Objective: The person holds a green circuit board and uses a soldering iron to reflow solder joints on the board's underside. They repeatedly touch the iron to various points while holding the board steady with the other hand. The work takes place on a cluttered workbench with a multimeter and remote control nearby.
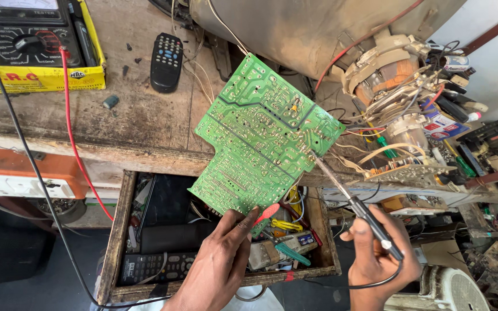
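Cluttered wooden workbench (145, 115), open drawer (116, 230); left hand (220, 265) fingers pinch green circuit board (260, 138), right hand (381, 253) grips soldering iron (353, 201).

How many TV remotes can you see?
2. One black remote lies on the wooden bench beside the yellow meter. Another remote lies in the open drawer, near the left hand. More could be buried in the drawer.

Yellow box (41, 78) top left; red-white-blue packet (442, 128) right, near clutter.
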